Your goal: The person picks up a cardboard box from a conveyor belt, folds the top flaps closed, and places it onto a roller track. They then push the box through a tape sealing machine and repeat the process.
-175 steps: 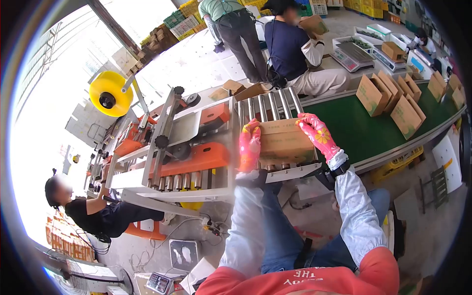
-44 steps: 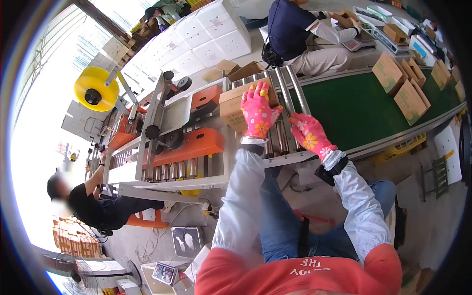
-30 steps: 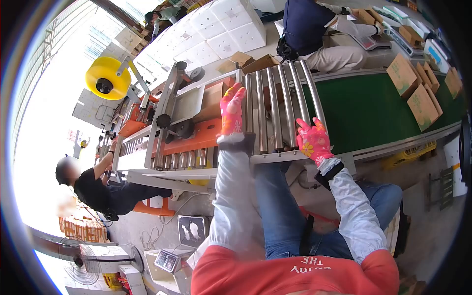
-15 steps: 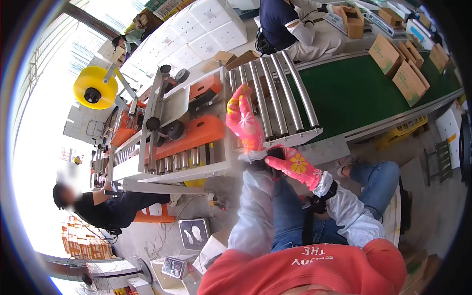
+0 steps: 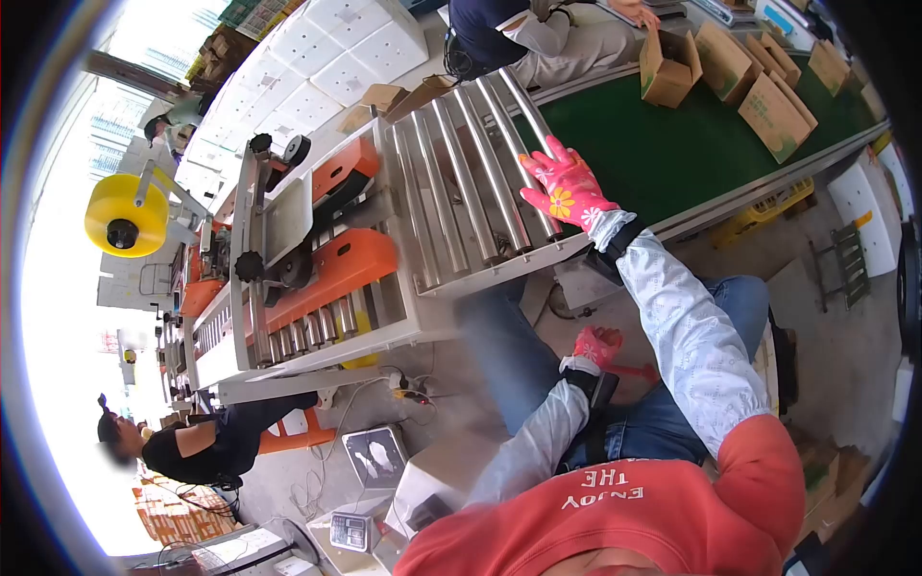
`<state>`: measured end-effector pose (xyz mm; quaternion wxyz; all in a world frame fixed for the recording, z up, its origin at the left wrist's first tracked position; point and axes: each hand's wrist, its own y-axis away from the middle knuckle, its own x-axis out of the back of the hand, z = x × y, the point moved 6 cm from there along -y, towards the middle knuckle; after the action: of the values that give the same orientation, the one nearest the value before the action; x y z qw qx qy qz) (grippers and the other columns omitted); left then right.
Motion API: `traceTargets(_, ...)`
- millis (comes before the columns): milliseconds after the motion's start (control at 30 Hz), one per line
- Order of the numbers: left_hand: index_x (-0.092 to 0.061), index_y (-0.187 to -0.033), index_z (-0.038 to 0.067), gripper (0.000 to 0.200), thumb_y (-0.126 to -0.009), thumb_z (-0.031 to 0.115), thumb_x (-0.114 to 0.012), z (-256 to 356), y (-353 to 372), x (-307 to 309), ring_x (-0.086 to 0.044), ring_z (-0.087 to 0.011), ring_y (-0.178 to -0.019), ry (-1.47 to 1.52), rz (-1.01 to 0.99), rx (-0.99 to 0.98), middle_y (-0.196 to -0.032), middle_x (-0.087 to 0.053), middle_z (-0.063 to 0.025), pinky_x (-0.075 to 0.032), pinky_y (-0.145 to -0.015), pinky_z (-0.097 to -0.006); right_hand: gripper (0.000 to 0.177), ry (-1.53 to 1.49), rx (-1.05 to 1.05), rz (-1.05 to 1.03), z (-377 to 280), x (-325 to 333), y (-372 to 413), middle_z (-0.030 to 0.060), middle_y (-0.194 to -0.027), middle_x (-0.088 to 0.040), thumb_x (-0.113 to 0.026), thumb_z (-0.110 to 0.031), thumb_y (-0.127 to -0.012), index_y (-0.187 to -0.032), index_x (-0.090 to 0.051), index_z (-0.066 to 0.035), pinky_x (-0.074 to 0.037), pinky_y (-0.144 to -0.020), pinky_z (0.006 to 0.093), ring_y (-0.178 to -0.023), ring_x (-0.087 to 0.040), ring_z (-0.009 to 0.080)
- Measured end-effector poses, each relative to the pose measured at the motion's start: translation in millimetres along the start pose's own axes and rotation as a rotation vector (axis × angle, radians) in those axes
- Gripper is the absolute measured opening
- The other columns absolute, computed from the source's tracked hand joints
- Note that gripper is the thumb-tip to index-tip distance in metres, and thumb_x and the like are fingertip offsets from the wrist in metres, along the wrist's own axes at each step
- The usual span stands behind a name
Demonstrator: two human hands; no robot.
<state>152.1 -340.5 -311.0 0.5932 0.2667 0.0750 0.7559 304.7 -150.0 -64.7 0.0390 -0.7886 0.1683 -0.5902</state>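
Note:
My right hand, in a pink flowered glove, is open with its fingers spread. Its fingertips overlap the ends of the metal rollers, where they meet the green conveyor belt. My left hand, gloved alike, is low over my lap with its fingers curled in; anything inside them is hidden. Beside it a thin red piece shows against my jeans. Dark bands wrap both wrists over pale sleeves.
Left of the rollers stands an orange sealing machine with a yellow tape roll. Open cartons stand on the belt, and a co-worker sits behind it. Another person is at far left. White foam boxes are stacked at the back.
My hands have parted: the right rose from my left wrist to the rollers and spread, the left dropped to my lap. The view shifted right. Another carton now stands on the belt near the co-worker.

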Motion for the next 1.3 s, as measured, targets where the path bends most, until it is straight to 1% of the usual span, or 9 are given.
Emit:
traceTargets(33, -0.052, -0.122, 0.008, 0.03, -0.093, 0.019, -0.047, -22, -7, -15, -0.056, -0.024, -0.112, -0.614, 0.007, -0.134, -0.122, -0.059, -0.007, -0.042, -0.097, -0.0387, 0.06, -0.025, -0.014, 0.011, 0, 0, 1, 0.0075, -0.143, -0.044, -0.049, -0.05, -0.09, -0.14, -0.042, -0.017, -0.019, -0.113, 0.0483, -0.141, -0.019, 0.0312)
traceTargets(133, -0.056, -0.108, 0.01, 0.047, -0.073, 0.041, -0.056, -66, -29, -24, -0.06, -0.0341, -0.098, -0.836, -0.087, -0.111, -0.106, -0.061, -0.0131, -0.049, -0.084, -0.0421, 0.059, -0.149, 0.014, 0.026, 6, 1, 6, 0.008, -0.145, -0.041, -0.05, -0.048, -0.09, -0.139, -0.043, -0.015, -0.02, -0.114, 0.044, -0.141, -0.021, 0.0326)
traceTargets(333, -0.06, -0.116, 0.02, 0.037, -0.083, 0.029, -0.047, -98, -45, -20, -0.052, -0.0239, -0.12, -0.913, -0.218, -0.063, -0.127, -0.058, -0.0033, -0.041, -0.099, -0.0407, 0.07, -0.169, -0.202, 0.477, 140, 1, 35, 0.0146, -0.143, -0.038, -0.07, -0.025, -0.08, -0.14, -0.038, -0.008, -0.036, -0.105, 0.0381, -0.13, -0.04, 0.0295)
traceTargets(367, -0.053, -0.092, 0.015, 0.019, -0.082, 0.03, -0.048, -112, -46, -34, -0.059, -0.0225, -0.08, -0.796, 0.232, -0.47, -0.098, -0.059, -0.0029, -0.044, -0.069, -0.0428, 0.077, -0.052, -0.268, 0.469, 178, -2, 37, 0.0173, -0.144, -0.035, -0.072, -0.028, -0.078, -0.141, -0.034, -0.003, -0.035, -0.106, 0.0376, -0.131, -0.038, 0.0304)
traceTargets(533, -0.05, -0.117, 0.003, 0.03, -0.093, 0.021, -0.052, -115, -76, -95, -0.058, -0.0344, -0.108, 0.38, -0.039, -0.286, -0.12, -0.057, -0.0153, -0.046, -0.088, -0.0426, 0.095, 0.331, -0.361, 0.662, 321, 54, -11, 0.0248, -0.146, -0.028, -0.07, -0.046, -0.075, -0.143, -0.024, 0.002, -0.026, -0.111, 0.0413, -0.136, -0.03, 0.0346)
traceTargets(633, -0.047, -0.127, 0.002, 0.039, -0.095, 0.024, -0.051, -73, -79, -90, -0.056, -0.0355, -0.11, 0.776, -0.148, -0.222, -0.125, -0.055, -0.015, -0.044, -0.092, -0.0435, 0.093, 0.212, -0.483, 0.303, 368, 72, -65, 0.0194, -0.148, -0.03, -0.069, -0.05, -0.073, -0.143, -0.032, -0.003, -0.023, -0.113, 0.0434, -0.138, -0.027, 0.0357)
traceTargets(700, -0.047, -0.127, 0.002, 0.04, -0.095, 0.026, -0.051, -27, -64, -66, -0.055, -0.0351, -0.109, 0.788, -0.249, -0.093, -0.125, -0.055, -0.0147, -0.043, -0.093, -0.0435, 0.08, 0.081, -0.557, 0.018, 374, 63, -87, 0.0185, -0.139, -0.045, -0.061, -0.059, -0.076, -0.132, -0.049, -0.004, -0.028, -0.109, 0.043, -0.131, -0.037, 0.0349)
traceTargets(1000, -0.052, -0.123, 0.003, 0.046, -0.093, 0.038, -0.05, -22, -95, -53, -0.054, -0.0308, -0.109, 0.847, -0.264, -0.01, -0.124, -0.055, -0.0121, -0.042, -0.094, -0.0418, 0.048, 0.182, -0.65, 0.208, 356, 27, -88, 0.0134, -0.079, -0.068, -0.052, -0.053, -0.081, -0.079, -0.071, -0.009, -0.046, -0.08, 0.0513, -0.081, -0.064, 0.036)
traceTargets(1300, -0.056, -0.119, 0.004, 0.055, -0.092, 0.051, -0.049, 51, -126, 23, -0.054, -0.0264, -0.109, 1.188, -0.077, -0.188, -0.124, -0.056, -0.0095, -0.041, -0.096, -0.04, 0.038, 0.073, -0.327, -0.205, 135, 61, 70, 0.0161, -0.066, -0.064, -0.06, -0.04, -0.076, -0.067, -0.068, -0.004, -0.052, -0.065, 0.0459, -0.069, -0.064, 0.0364)
